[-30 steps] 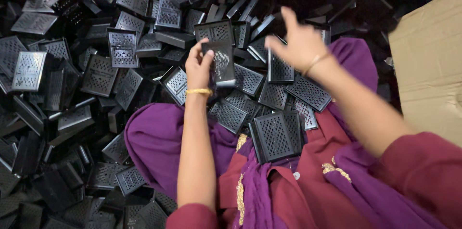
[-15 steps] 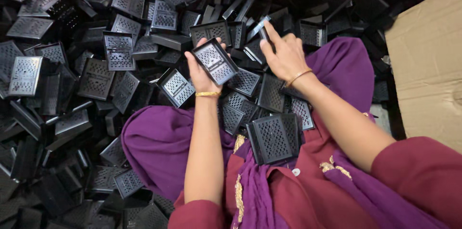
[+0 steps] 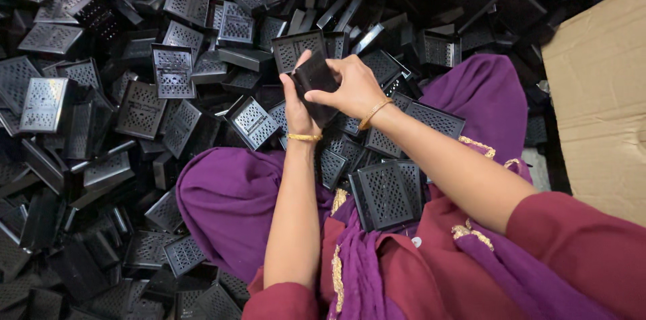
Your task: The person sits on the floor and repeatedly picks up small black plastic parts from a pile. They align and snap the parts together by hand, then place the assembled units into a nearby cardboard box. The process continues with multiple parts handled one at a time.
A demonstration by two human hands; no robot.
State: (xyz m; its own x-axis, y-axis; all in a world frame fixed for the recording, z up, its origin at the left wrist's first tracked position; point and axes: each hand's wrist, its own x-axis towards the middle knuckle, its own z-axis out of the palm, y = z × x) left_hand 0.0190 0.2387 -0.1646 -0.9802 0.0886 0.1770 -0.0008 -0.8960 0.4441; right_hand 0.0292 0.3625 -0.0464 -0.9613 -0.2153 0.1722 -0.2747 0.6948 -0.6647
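Both hands have come together since half a second ago: the right hand, which was reaching into the heap beside the piece, now closes onto the black plastic piece that the left hand already held, and the piece has turned so that its plain dark face shows instead of its perforated one.

That piece sits between the two grips, tilted, above the purple cloth over the lap. Left fingers curl round its near-left edge with the palm behind it; right fingers and thumb clamp its upper right side. Each grip is closed on the piece, with no gap to be seen.

Both forearms run up from the bottom of the view and meet at the piece, the left nearly straight, the right angled in from the lower right. Each wrist wears a thin gold bangle.

Just below the grips a perforated black tray lies on the lap. Beyond and to the left spreads the heap of black perforated pieces. Far right lies a sheet of cardboard.
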